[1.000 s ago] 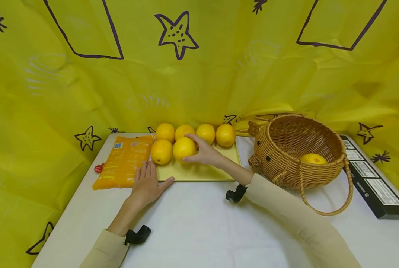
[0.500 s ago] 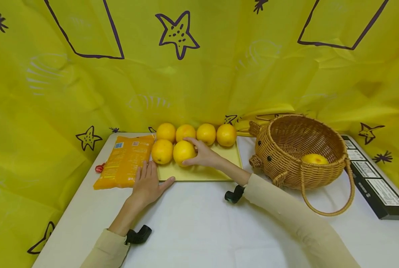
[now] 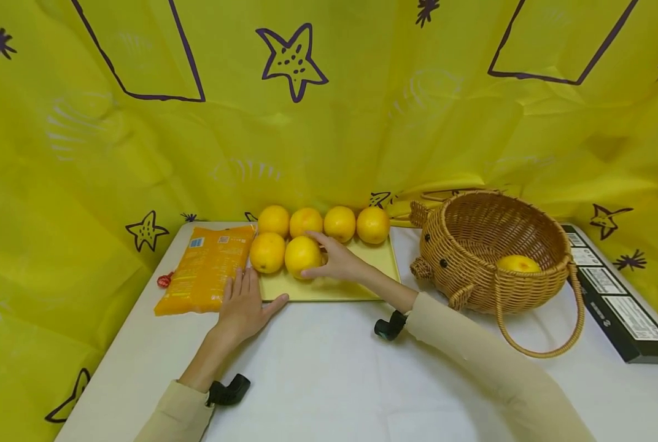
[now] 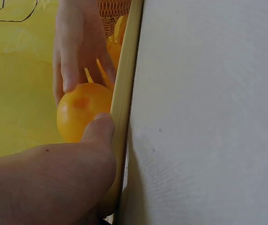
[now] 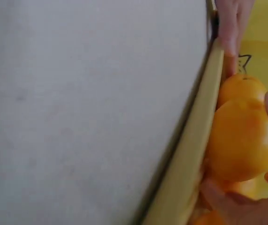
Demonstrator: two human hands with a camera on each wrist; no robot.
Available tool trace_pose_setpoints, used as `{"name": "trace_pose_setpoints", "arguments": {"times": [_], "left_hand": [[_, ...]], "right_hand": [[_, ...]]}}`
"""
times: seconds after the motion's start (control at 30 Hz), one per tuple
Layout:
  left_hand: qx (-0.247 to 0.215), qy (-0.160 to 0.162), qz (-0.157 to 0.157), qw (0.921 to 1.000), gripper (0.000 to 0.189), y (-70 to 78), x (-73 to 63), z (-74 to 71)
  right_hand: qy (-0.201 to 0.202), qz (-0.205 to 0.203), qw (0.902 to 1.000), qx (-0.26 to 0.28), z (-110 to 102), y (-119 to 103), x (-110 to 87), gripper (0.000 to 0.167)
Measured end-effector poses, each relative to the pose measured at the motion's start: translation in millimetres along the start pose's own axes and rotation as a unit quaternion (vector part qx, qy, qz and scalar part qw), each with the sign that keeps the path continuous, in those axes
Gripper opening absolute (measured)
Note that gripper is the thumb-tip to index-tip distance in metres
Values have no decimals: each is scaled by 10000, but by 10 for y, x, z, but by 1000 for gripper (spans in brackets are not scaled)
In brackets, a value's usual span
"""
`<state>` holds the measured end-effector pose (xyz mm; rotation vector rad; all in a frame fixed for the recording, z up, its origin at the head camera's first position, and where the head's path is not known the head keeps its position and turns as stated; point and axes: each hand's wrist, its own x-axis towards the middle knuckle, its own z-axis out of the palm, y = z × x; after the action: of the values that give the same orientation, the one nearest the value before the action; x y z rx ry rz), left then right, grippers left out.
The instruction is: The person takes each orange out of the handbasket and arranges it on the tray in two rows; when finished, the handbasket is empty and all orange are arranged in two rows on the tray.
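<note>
My right hand [image 3: 341, 261] holds an orange [image 3: 300, 258] from its right side, thumb in front and fingers behind, low over the front row of a pale yellow tray [image 3: 375, 276]. The right wrist view shows the thumb [image 5: 218, 199] and fingertips round this orange [image 5: 241, 140]. Another orange [image 3: 267, 253] lies directly to its left, and a row of several oranges [image 3: 339, 223] lines the tray's back. My left hand [image 3: 243, 312] lies with straight fingers at the tray's front left corner, fingertips beside an orange plastic bag [image 3: 204, 270], thumb along the tray's front edge.
On the right stands a pig-shaped wicker basket [image 3: 469, 279] with one orange [image 3: 518, 264] in it, its handle folded down in front. A long black box [image 3: 611, 307] lies behind it at the right. A small red wrapped item [image 3: 165, 280] sits left of the bag.
The right hand has brought its orange slightly down and toward the tray's front, beside the front-left orange. The left hand stays in place.
</note>
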<state>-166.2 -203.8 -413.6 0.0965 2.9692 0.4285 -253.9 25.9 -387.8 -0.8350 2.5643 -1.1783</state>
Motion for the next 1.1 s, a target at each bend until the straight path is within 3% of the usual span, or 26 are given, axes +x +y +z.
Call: {"name": "trace_pose_setpoints", "arguments": {"times": [0.17,0.33,0.47,0.73,1.1], "left_hand": [[-105,-18,5,9999,106,38,-18,42],[-45,-8,-3,10000,106,21,-17,21],[-22,6,-3,10000,106,-13,-17,5],[-49,-46,-32,10000,106,-43,-21,13],[-106,-34,8,9999,105,-13,-14,10]], "right_hand": [[643,-492,9952,-558,-238,-217,-562,84],[1196,-1278,9840,-346,-502,-345,-1215,67],[1819,-1668,9688,-203,-649,-273,-1575,59],[2242,-1819,9574,-9,-883,-126,-1869,55],[2296,-1417,9629,96,-1021,-52,-2005,51]]}}
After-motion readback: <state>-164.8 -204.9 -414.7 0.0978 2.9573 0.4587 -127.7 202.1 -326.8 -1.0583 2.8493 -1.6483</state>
